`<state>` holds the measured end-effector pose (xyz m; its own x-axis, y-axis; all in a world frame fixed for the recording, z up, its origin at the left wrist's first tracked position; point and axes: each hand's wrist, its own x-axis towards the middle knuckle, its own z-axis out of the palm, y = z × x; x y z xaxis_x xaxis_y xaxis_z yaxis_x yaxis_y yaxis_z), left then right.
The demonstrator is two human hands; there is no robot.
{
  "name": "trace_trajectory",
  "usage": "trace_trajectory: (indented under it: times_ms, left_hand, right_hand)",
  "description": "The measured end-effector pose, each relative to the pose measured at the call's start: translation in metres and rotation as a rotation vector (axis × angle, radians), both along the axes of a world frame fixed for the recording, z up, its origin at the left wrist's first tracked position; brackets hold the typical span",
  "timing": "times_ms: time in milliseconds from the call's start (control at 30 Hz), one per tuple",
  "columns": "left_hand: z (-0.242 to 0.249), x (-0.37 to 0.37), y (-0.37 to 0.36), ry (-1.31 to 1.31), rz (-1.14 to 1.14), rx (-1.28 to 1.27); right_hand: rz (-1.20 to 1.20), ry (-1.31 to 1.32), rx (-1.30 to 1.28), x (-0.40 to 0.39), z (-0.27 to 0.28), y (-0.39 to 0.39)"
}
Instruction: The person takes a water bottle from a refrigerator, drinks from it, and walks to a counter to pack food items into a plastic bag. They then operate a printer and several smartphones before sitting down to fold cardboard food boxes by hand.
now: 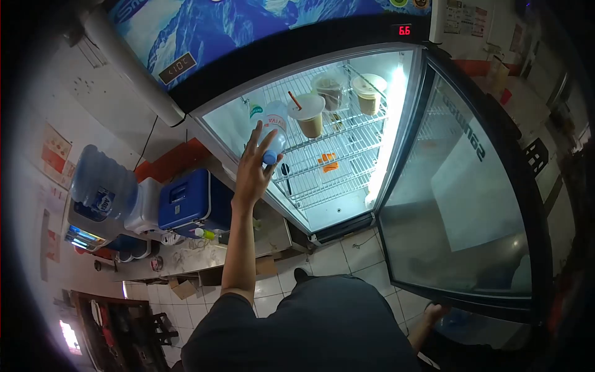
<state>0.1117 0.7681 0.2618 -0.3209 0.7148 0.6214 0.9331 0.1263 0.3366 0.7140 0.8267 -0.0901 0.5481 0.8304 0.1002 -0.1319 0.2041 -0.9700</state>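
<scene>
My left hand [251, 173] reaches into the lit upper part of a display fridge, its fingers wrapped round a clear plastic water bottle [276, 127]. The bottle's blue cap points toward me. Just right of it on the wire shelf [334, 139] stands a lidded cup [308, 118] with a red straw. A clear container of dark contents [328, 90] and another lidded cup [369, 93] stand further right. Low at the right, my right hand [437, 312] is curled by the bottom edge of the open glass door [471, 204]. Something bluish and transparent shows beside it, partly hidden.
A blue cooler box [192, 201] and a water dispenser with a large blue jug [102, 180] stand on the counter [180, 257] at left. The fridge door is swung wide to my right. White tiles [276, 291] cover the floor below.
</scene>
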Motion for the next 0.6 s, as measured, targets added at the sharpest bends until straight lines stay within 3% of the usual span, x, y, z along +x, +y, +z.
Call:
trace_trajectory:
  times_ms: [33, 67, 133, 167, 233, 267, 333, 400, 433, 467, 500, 567, 600]
  left_hand:
    - [-0.006, -0.002, -0.001, -0.014, -0.016, 0.056]
    - [-0.015, -0.006, 0.001, -0.016, -0.014, 0.059]
    - [-0.031, -0.016, 0.007, -0.038, -0.132, 0.334]
    - [-0.032, -0.012, 0.014, -0.081, -0.201, 0.503]
    - [-0.033, -0.013, 0.031, -0.061, -0.246, 0.639]
    - [-0.034, -0.014, 0.038, -0.044, -0.296, 0.77]
    - [-0.014, -0.002, 0.043, 0.111, -0.277, 0.755]
    - [0.0, 0.013, 0.038, 0.2, -0.253, 0.72]
    - [0.01, 0.025, 0.03, 0.198, -0.255, 0.72]
    - [0.019, 0.037, 0.022, 0.201, -0.26, 0.724]
    - [0.025, 0.046, 0.014, 0.22, -0.28, 0.788]
    - [0.046, 0.073, -0.005, 0.162, -0.344, 0.839]
    - [0.058, 0.087, -0.013, 0.14, -0.359, 0.81]
  right_hand:
    - [0.076, -0.169, -0.036, 0.009, -0.007, -0.002]
    - [0.078, -0.172, -0.033, 0.018, -0.018, -0.002]
    - [0.01, -0.906, 0.113, 0.034, -0.044, 0.005]
    - [0.014, -0.906, 0.117, 0.033, -0.04, 0.004]
    - [0.126, 0.002, -0.151, 0.013, 0.007, 0.001]
    - [0.133, 0.003, -0.151, 0.014, 0.006, 0.001]
    - [0.196, -0.898, 0.017, 0.034, -0.003, 0.002]
    - [-0.073, -1.598, 0.373, 0.116, -0.071, 0.013]
    - [-0.433, -1.543, 0.013, 0.155, -0.093, 0.024]
    - [-0.514, -1.158, -0.004, 0.153, -0.008, 0.019]
    - [-0.44, -0.74, 0.237, 0.123, 0.104, 0.007]
    - [-0.197, -0.404, 0.729, 0.085, 0.246, -0.017]
    - [0.05, -0.338, 0.96, 0.061, 0.296, -0.031]
